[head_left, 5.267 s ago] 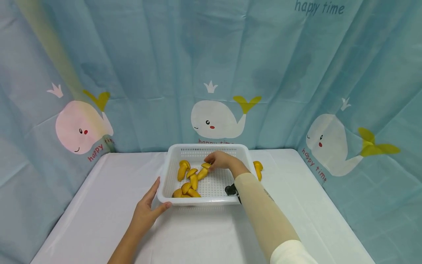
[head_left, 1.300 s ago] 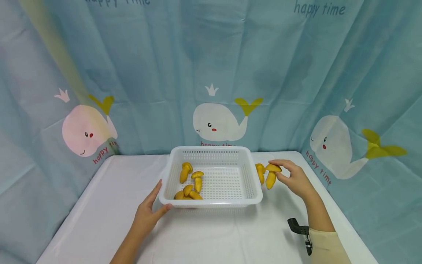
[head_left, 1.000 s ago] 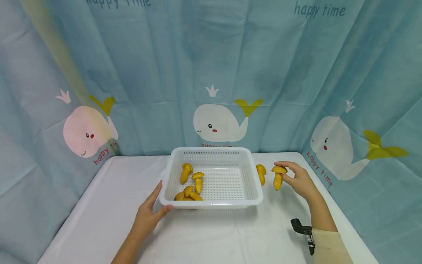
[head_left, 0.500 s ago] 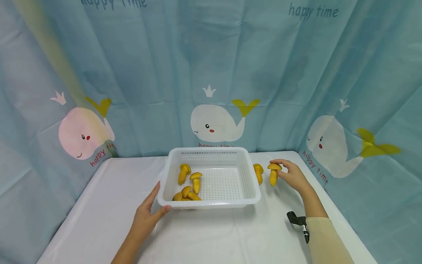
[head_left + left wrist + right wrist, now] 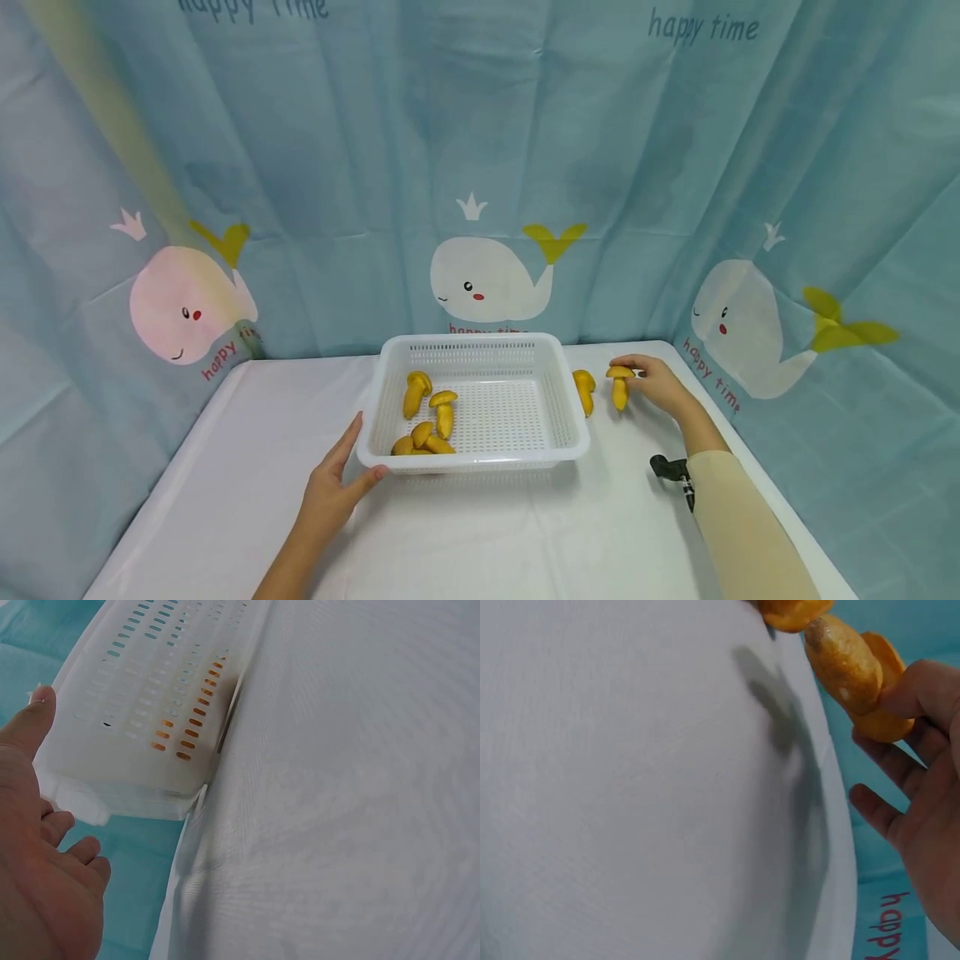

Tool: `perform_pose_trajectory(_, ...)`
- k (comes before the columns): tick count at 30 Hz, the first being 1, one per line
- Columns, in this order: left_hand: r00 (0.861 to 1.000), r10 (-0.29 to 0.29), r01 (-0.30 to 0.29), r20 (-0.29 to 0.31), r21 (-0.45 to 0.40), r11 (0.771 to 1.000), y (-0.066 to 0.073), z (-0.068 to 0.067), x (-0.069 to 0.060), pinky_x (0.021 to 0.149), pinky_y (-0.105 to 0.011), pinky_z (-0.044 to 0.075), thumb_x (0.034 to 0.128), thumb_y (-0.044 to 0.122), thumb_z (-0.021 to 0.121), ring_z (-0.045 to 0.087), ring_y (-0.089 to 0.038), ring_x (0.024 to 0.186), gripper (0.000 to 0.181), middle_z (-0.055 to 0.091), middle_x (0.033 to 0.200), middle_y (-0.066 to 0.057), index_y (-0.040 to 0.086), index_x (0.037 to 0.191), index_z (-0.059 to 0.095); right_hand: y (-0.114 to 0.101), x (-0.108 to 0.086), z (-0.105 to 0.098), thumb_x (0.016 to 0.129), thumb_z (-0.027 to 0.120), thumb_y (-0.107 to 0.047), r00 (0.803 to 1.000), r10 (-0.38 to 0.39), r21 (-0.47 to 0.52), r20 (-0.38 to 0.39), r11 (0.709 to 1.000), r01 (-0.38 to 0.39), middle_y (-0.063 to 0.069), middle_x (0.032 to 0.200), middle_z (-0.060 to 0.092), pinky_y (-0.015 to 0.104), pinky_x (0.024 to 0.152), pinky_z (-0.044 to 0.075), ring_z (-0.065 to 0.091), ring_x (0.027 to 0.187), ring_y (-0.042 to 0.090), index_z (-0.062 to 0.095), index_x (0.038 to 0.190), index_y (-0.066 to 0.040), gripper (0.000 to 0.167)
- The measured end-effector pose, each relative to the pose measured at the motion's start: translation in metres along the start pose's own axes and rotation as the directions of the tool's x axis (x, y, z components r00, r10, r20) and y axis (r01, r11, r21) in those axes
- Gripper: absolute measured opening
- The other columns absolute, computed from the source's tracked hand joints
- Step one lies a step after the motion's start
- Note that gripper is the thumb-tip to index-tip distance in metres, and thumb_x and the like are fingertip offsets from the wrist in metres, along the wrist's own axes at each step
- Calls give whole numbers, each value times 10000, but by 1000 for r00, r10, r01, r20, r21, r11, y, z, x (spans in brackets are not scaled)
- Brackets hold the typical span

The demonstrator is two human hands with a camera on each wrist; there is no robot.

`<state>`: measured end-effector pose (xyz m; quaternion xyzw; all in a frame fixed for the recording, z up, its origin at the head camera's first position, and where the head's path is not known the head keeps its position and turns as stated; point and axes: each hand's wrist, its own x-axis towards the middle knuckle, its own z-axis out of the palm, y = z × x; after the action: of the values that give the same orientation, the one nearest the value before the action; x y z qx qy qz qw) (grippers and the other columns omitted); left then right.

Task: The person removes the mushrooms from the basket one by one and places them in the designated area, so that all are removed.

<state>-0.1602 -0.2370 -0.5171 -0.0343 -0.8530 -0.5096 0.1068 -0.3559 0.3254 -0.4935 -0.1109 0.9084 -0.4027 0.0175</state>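
Observation:
On the right of the table, the right hand (image 5: pixel 654 385) pinches a yellow mushroom (image 5: pixel 619 390), cap up and stem down. The right wrist view shows the thumb of that hand (image 5: pixel 934 787) against the mushroom (image 5: pixel 845 669). Another yellow mushroom (image 5: pixel 583 393) lies between it and the white basket (image 5: pixel 480 460). Several more, one of them a mushroom (image 5: pixel 443 414) beside the middle, lie in the basket's left half. The left hand (image 5: pixel 330 492), fingers extended, rests at the basket's front left corner; the left wrist view shows this hand (image 5: pixel 45 862) beside the perforated wall (image 5: pixel 142 750).
A white cloth covers the table (image 5: pixel 480 542). A blue curtain (image 5: pixel 360 167) with printed whales stands behind and at both sides. A black device (image 5: pixel 670 468) is strapped at the right wrist, by a beige sleeve (image 5: pixel 742 533).
The right hand took a mushroom out of the basket to the table's right side. Over the last second it has moved slightly back with the mushroom. The left hand has stayed at the basket.

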Motion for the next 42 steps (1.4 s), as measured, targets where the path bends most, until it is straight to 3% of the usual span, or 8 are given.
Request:
perform_pose_trajectory(6,1000,-7,7,0,5,1000,-2,0,0,1201,-638,286,879,309,824,257,-318,1549,916,244,1669,93,414,1605,275,16,6,6,986,593,-45,997,54,33,47,998,-55,176,1401,610,513,1047,458,517,1265,356,619,1377,-48,391)
perform_pose_trajectory(12,1000,-4,4,-4,11,1000,-2,-1,0,1203,-626,290,877,316,826,262,-311,1547,915,254,1671,87,426,1600,275,24,11,9,1004,607,-75,995,72,54,75,996,-76,166,1398,614,402,992,506,546,1239,326,622,1380,-53,377)
perform_pose_trajectory(15,1000,-6,6,-5,20,1000,-2,-1,-1,1199,-633,292,879,322,824,264,-320,1545,909,256,1669,81,469,1583,268,26,13,12,1001,616,-84,994,77,57,78,995,-82,169,1396,615,447,1025,505,540,1260,337,625,1376,-53,376)
perform_pose_trajectory(21,1000,-5,5,4,-1,1000,-2,0,-2,1204,-640,277,882,325,821,249,-322,1552,903,242,1670,95,424,1599,280,27,16,13,1005,602,-62,993,84,59,88,994,-89,188,1413,593,563,1120,441,503,1319,376,627,1371,-44,367)
perform_pose_trajectory(36,1000,-23,23,1,4,1000,0,-1,0,1196,-666,274,877,375,816,250,-341,1551,901,250,1674,60,459,1588,269,14,13,4,990,628,-77,988,91,5,126,996,-92,225,1487,516,633,1156,378,418,1387,443,570,1426,-33,442)
perform_pose_trajectory(42,1000,-28,28,3,8,1000,1,-2,-2,1197,-657,279,880,389,811,247,-335,1553,897,241,1674,73,470,1585,262,1,1,9,973,661,-83,997,65,-8,43,998,-65,265,1491,491,658,1162,341,412,1387,460,523,1471,-24,520)
